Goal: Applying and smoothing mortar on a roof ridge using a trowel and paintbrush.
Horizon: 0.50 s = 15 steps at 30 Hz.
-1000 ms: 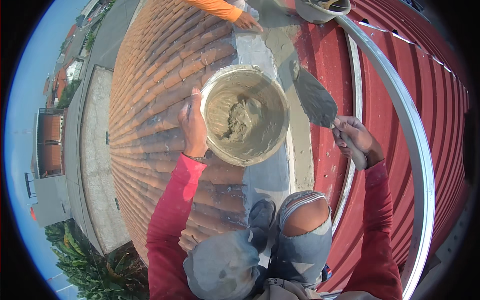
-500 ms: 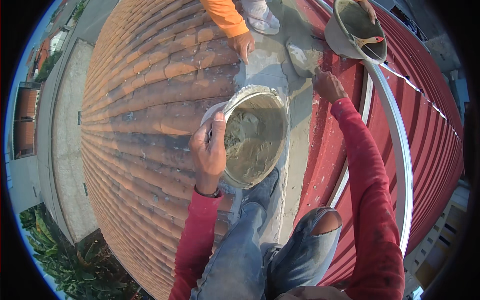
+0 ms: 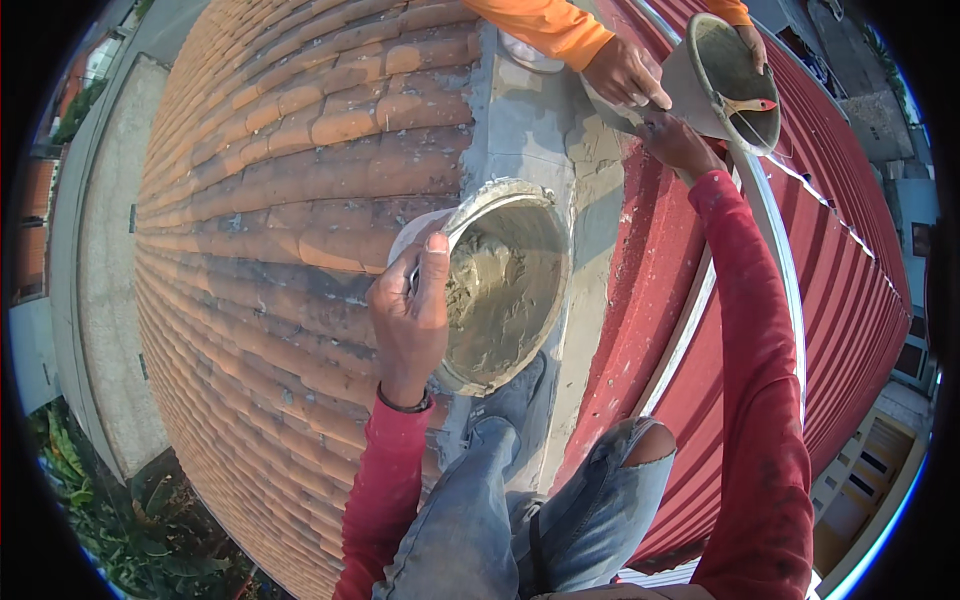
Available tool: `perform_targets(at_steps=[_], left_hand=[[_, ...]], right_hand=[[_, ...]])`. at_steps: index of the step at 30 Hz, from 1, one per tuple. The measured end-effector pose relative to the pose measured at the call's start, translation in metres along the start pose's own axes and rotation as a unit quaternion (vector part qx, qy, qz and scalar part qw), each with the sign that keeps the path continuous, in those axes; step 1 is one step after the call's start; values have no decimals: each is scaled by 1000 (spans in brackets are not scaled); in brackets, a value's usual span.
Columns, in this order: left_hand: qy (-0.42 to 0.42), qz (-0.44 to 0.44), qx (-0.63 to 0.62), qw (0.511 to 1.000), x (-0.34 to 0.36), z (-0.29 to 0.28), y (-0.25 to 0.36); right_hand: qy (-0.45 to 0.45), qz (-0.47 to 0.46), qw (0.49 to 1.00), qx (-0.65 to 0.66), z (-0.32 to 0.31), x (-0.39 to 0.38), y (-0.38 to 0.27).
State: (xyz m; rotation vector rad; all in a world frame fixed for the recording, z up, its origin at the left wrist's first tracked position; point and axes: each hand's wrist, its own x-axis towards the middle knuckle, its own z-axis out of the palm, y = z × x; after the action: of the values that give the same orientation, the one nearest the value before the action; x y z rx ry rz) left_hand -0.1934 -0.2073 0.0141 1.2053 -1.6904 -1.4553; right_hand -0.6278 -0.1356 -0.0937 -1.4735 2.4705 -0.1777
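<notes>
My left hand [image 3: 410,318] is closed round the near-left rim of a bucket [image 3: 482,388], with the thumb up along its edge. Wet grey mortar [image 3: 505,300] lies inside it. The bucket is tilted, its mouth facing me. Farther ahead on the right, my right hand [image 3: 682,148] is closed on a trowel [image 3: 612,112]. Its blade is mostly hidden under a co-worker's orange-sleeved hand [image 3: 628,72], which is close to my fingers; whether they touch I cannot tell.
Orange clay tiles [image 3: 300,230] slope away left; red metal roofing [image 3: 650,270] falls away right. A cement strip [image 3: 590,250] runs between them. The co-worker's other hand [image 3: 752,48] holds a second bucket [image 3: 705,75] with a red-tipped brush [image 3: 750,105]. A pale metal rail [image 3: 785,270] curves along the right.
The co-worker's hand has moved right, from the cement ridge to over the trowel blade near my right hand. My left hand still grips the bucket.
</notes>
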Motion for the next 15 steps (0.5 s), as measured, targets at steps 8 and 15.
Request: perform_targets(at_steps=[8, 15], left_hand=[[23, 14, -41, 999, 4, -10, -12], [28, 3, -30, 999, 2, -9, -2]], right_hand=[[-42, 45, 998, 20, 41, -81, -46], [-33, 16, 996, 81, -14, -135, -88]])
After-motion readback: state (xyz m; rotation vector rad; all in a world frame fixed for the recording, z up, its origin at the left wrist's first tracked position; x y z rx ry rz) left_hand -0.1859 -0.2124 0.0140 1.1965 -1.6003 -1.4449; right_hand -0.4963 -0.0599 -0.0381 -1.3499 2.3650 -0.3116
